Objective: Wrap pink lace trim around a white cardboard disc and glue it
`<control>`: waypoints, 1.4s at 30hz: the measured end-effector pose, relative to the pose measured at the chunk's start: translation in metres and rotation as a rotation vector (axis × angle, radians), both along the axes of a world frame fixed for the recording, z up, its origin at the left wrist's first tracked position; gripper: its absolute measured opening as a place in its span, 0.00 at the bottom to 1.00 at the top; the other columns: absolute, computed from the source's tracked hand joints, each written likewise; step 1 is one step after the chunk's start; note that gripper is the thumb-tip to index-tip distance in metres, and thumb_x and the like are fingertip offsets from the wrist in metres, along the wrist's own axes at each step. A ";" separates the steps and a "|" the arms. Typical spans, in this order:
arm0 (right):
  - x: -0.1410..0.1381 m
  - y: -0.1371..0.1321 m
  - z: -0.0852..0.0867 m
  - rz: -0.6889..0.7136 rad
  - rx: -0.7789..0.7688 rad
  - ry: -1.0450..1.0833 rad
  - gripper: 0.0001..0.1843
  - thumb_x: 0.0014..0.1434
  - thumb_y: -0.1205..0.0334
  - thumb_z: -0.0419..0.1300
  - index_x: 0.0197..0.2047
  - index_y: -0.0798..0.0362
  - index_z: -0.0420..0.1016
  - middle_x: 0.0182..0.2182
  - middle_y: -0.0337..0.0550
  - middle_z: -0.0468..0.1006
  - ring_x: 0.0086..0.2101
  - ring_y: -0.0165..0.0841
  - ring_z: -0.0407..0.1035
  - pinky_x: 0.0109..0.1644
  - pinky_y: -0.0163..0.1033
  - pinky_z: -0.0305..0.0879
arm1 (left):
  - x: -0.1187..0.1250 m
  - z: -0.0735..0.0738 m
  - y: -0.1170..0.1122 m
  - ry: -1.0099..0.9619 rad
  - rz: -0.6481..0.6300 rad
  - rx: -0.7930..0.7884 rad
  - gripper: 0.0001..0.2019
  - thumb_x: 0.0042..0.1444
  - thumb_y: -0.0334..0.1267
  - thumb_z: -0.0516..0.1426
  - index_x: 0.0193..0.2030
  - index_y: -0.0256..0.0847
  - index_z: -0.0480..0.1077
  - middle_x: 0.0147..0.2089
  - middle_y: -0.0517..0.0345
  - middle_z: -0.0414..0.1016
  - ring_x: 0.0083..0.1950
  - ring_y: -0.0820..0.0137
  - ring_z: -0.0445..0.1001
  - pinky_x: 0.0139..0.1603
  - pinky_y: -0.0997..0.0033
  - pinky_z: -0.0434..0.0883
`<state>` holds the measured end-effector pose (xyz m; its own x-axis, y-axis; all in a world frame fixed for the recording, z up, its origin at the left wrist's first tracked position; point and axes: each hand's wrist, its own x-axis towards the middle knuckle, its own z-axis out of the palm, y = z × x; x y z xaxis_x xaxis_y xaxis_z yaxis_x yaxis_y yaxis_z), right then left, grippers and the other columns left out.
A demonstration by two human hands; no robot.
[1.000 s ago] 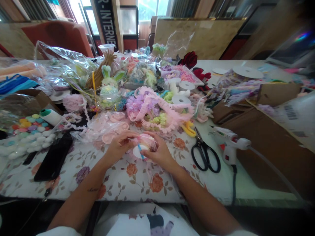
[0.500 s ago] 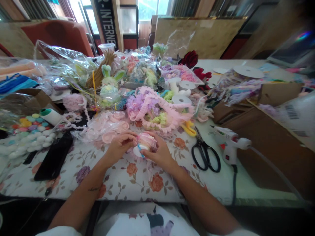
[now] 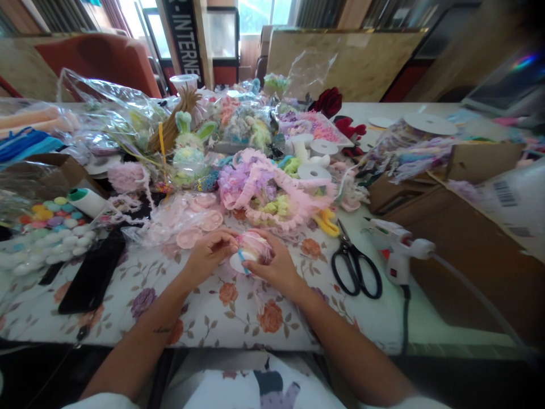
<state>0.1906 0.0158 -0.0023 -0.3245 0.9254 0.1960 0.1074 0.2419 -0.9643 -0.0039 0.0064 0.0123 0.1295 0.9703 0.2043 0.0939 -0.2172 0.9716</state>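
Observation:
Both hands meet over the flowered tablecloth point(image 3: 238, 318) near the table's front edge. My right hand point(image 3: 279, 267) cups a small white spool wound with pink frilly lace point(image 3: 251, 250), with a blue mark on its white face. My left hand point(image 3: 208, 253) pinches the lace at the spool's left side, fingers curled against it. A heap of pink, purple and yellow lace trim point(image 3: 268, 190) lies just beyond the hands.
Black scissors point(image 3: 355, 270) and a white glue gun point(image 3: 398, 250) with its cord lie to the right. A brown cardboard box point(image 3: 460, 238) fills the right side. A black phone point(image 3: 91, 272), pastel pom-poms point(image 3: 46, 236) and plastic bags of craft goods crowd the left and back.
The hands and spool have barely shifted; the left fingers have worked slightly along the lace on the spool.

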 end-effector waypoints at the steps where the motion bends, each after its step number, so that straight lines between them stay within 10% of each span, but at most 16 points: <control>1: 0.000 0.000 0.000 0.002 -0.018 0.020 0.32 0.45 0.60 0.70 0.55 0.49 0.70 0.49 0.44 0.75 0.47 0.40 0.70 0.50 0.42 0.68 | 0.000 0.000 0.000 -0.065 -0.009 -0.030 0.06 0.53 0.39 0.63 0.36 0.40 0.75 0.42 0.53 0.76 0.43 0.68 0.74 0.43 0.70 0.71; 9: -0.002 0.000 0.002 0.010 -0.166 0.189 0.32 0.43 0.60 0.72 0.52 0.51 0.69 0.46 0.45 0.75 0.44 0.39 0.72 0.48 0.42 0.69 | -0.002 0.003 -0.002 -0.227 0.024 -0.132 0.15 0.54 0.41 0.63 0.48 0.40 0.72 0.47 0.50 0.77 0.48 0.67 0.74 0.46 0.71 0.72; 16: -0.004 -0.001 -0.002 0.060 -0.212 0.214 0.33 0.43 0.59 0.73 0.52 0.51 0.70 0.41 0.43 0.76 0.38 0.35 0.72 0.41 0.38 0.70 | 0.004 -0.002 -0.001 -0.209 0.082 -0.214 0.11 0.47 0.41 0.67 0.33 0.36 0.75 0.30 0.58 0.75 0.30 0.74 0.71 0.31 0.76 0.69; 42: 0.000 0.003 -0.003 0.093 -0.229 0.208 0.33 0.43 0.60 0.73 0.53 0.48 0.71 0.41 0.40 0.75 0.33 0.32 0.71 0.37 0.37 0.71 | 0.012 -0.005 -0.005 -0.225 0.131 -0.162 0.09 0.48 0.40 0.66 0.30 0.37 0.74 0.30 0.58 0.74 0.31 0.74 0.70 0.32 0.76 0.67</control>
